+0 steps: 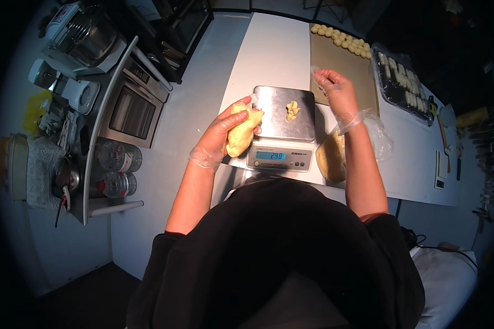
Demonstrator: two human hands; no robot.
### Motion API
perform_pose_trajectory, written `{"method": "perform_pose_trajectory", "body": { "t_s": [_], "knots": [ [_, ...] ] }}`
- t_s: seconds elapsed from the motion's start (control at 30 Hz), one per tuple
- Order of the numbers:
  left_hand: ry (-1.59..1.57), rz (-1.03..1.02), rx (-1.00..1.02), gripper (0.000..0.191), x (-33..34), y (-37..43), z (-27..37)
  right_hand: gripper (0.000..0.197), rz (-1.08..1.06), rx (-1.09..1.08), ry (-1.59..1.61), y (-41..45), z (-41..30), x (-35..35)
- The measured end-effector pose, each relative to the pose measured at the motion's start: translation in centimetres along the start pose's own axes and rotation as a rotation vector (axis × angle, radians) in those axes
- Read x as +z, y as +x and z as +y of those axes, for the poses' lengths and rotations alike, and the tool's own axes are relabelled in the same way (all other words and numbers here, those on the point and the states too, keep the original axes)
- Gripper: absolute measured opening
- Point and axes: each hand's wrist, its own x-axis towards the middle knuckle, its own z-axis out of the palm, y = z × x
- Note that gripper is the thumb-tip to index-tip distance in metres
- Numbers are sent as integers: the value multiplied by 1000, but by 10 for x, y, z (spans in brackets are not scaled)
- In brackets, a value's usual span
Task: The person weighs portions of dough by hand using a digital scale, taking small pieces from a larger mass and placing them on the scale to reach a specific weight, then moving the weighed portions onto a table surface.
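My left hand (227, 126), in a clear plastic glove, is closed around a lump of pale yellow dough (243, 133) at the left edge of an electronic balance (279, 157). A small torn pile of the same dough (292, 110) lies on the balance's steel pan (271, 119), and the lit display shows digits. My right hand (336, 85), also gloved, is raised to the right of the pan, over the edge of a tan mat (346, 66). Its fingers are bunched, and whether anything is between them is unclear. Partly behind my right forearm rests a larger mass of dough (330, 158).
Rows of dough balls (341, 40) line the mat's far edge. At right are a plastic-covered black tray (403, 84) of pale rolled pieces, crumpled clear plastic (378, 137) and a small scale (440, 170). The left cart carries a stand mixer (86, 39), an oven (131, 109) and water bottles (118, 156).
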Motion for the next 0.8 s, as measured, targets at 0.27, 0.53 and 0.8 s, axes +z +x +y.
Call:
{"method": "perform_pose_trajectory", "body": {
  "t_s": [0.27,0.53,0.8],
  "knots": [
    [12,15,-5,61,2,-2,1,26,-106,-40,-120,-13,3,11],
    [90,-46,-40,66,8,2,-7,25,-640,-61,-137,-57,-41,48],
    [17,-82,-69,60,12,4,-6,22,-592,-80,-214,-58,-44,41]
  ]
}}
